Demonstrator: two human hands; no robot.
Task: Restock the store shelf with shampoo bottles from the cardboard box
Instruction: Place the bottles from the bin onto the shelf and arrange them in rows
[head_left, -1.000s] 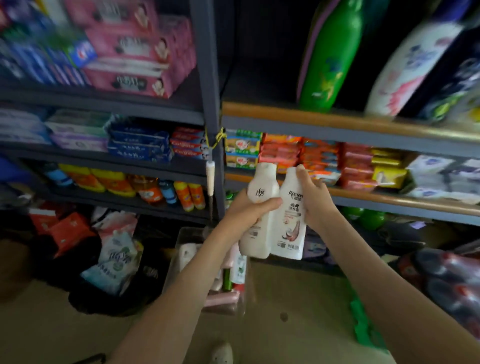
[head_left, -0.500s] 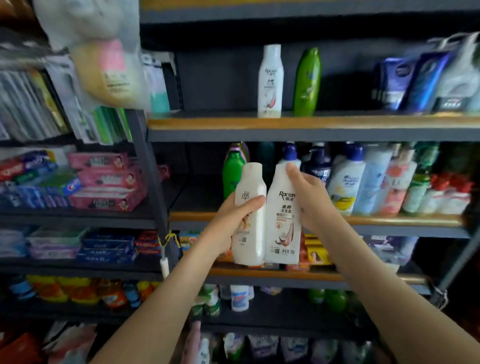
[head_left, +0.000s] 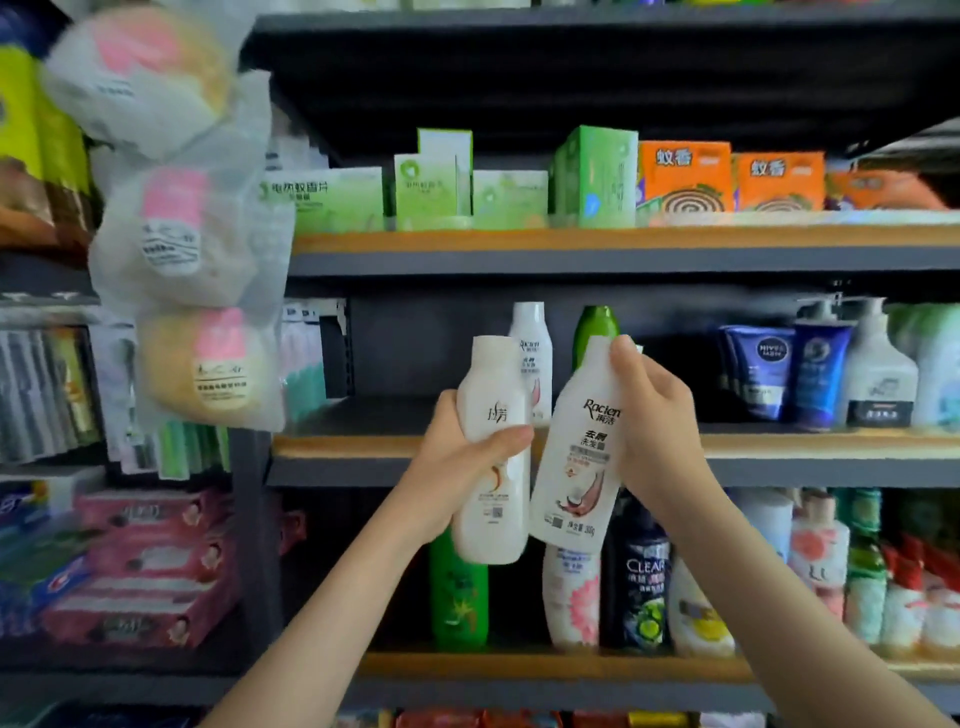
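I count two white shampoo bottles held up mid-frame, one (head_left: 491, 452) in my left hand (head_left: 452, 467) and one (head_left: 576, 447) in my right hand (head_left: 657, 426). Behind them on the middle shelf (head_left: 779, 447) stand one white bottle (head_left: 532, 358) and one green bottle (head_left: 595, 332). At upper right sit two orange boxes (head_left: 685, 176), and at upper left hang three bagged sponges (head_left: 197, 234).
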